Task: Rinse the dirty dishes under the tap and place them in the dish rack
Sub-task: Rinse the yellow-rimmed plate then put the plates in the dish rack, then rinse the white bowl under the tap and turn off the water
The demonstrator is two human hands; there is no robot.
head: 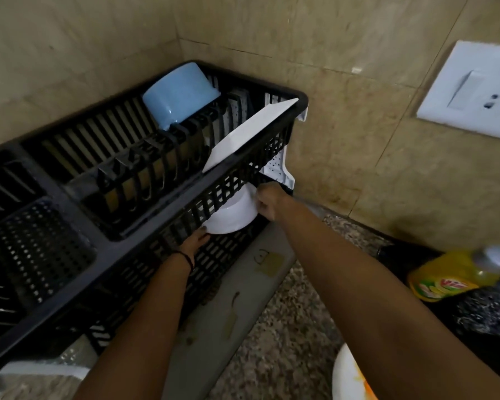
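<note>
The right hand [267, 202] pinches the far rim of a white bowl [234, 216], its fingers curled tight on the edge. The left hand [195, 242] touches the bowl's near edge from below; its fingertips are hidden under the bowl, so I cannot tell whether they curl round it. A dark band sits on that wrist. The bowl is tilted in the lower tier of the black rack [145, 255], partly hidden by the upper tier's lattice wall. In the upper tier a white plate [251, 134] leans against the near wall, and a blue tub [181, 92] lies upturned at the back. The rack stands on a grey tray [243, 293] on a speckled counter [289, 327]. To the right are a yellow bottle [456, 277] and, at the bottom edge, a stained plate [348, 379]. A socket [474, 88] is on the wall.
</note>
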